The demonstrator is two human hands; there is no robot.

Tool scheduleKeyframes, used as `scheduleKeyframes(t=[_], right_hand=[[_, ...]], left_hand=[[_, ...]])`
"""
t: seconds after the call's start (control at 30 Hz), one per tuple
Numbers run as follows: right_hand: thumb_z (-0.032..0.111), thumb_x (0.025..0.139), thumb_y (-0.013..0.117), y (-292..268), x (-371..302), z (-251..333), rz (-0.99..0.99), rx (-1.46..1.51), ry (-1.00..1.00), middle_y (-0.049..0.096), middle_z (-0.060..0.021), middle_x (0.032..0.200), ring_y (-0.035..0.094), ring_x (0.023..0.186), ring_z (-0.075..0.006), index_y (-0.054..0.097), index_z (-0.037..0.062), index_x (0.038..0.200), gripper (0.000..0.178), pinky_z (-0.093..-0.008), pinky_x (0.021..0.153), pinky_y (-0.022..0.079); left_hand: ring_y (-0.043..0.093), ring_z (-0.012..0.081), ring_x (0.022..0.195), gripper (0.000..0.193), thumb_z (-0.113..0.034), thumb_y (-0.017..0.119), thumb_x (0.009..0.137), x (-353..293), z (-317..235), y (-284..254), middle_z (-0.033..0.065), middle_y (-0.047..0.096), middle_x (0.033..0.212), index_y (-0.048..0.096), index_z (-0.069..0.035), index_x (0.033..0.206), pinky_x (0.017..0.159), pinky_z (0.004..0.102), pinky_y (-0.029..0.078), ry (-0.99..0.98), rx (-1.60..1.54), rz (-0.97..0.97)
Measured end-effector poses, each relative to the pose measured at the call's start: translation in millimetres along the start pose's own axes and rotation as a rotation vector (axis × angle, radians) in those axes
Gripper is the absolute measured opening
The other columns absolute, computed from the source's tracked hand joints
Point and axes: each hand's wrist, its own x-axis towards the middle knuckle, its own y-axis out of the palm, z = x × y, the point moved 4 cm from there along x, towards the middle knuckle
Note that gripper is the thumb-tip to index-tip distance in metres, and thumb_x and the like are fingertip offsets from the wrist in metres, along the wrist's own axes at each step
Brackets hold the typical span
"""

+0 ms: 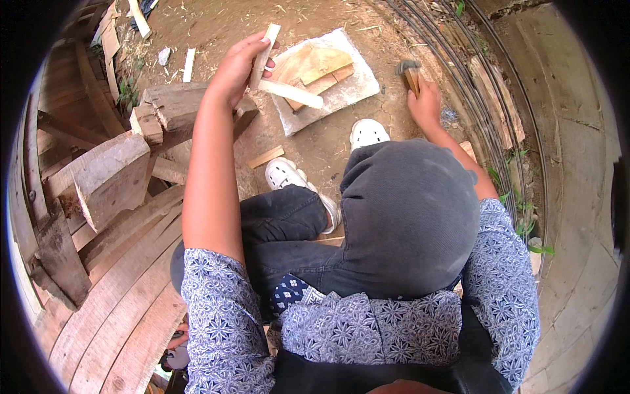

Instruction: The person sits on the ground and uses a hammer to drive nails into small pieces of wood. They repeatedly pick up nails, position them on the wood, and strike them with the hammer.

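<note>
My left hand (231,77) is raised beside the white slab, its fingers closed around a pale wooden strip (265,55). A second pale strip (293,92) slants away from the lower end of the first, making a corner; whether the two are fastened is hard to make out. Under them, flat wooden pieces (323,63) lie on the rough white slab (357,92). Off to the right, my right hand (426,105) grips a hammer (412,80) by its wooden handle. The hammer's dark head is low, near the ground beyond my hand.
Thick wooden blocks (115,177) and planks (125,328) crowd the left side. Long dark rods (482,98) run along the right beside a concrete edge (564,197). My white shoes (369,133) are close to the slab. Wood scraps (266,157) litter the dirt ground.
</note>
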Motion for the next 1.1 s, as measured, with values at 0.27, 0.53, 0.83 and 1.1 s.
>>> scheduleKeyframes(t=[0.27,0.53,0.83,1.1], right_hand=[[0.042,0.084,0.078,12,22,80,0.003,0.319,-0.210,0.054,-0.0164,0.119,0.050,0.117,-0.0340,0.061,0.0176,0.141,0.064,-0.0461,0.104,0.040],[0.038,0.077,0.086,7,59,139,0.248,0.237,-0.514,0.057,-0.0150,0.129,0.048,0.127,-0.0339,0.072,0.0226,0.123,0.050,-0.0469,0.111,0.039],[0.020,0.090,0.080,-23,47,185,0.505,0.704,-0.389,0.072,-0.0016,0.104,0.067,0.084,-0.0076,0.071,0.0056,0.113,0.028,-0.0231,0.075,0.053],[0.037,0.084,0.083,-37,43,210,0.326,0.673,-0.542,0.067,-0.0058,0.108,0.067,0.077,-0.0135,0.073,0.0143,0.120,0.043,-0.0300,0.070,0.056]], left_hand=[[0.061,0.0096,0.091,0.045,-0.025,0.066,0.100,-10,-15,-1,0.0003,0.066,0.107,0.056,-0.006,0.139,0.075,0.0277,0.052,0.197,0.247,-0.088],[0.065,0.0149,0.105,0.044,-0.025,0.068,0.099,-9,-6,20,0.0045,0.068,0.115,0.056,-0.006,0.137,0.088,0.0309,0.054,0.315,0.270,-0.063],[0.067,0.0227,0.106,0.034,-0.017,0.070,0.095,-8,11,36,0.0118,0.070,0.121,0.063,-0.004,0.126,0.093,0.0345,0.052,0.548,0.785,-0.045],[0.064,0.0183,0.112,0.035,-0.017,0.066,0.099,-13,3,39,0.0135,0.070,0.120,0.059,-0.002,0.130,0.094,0.0333,0.051,0.640,0.582,-0.064]])
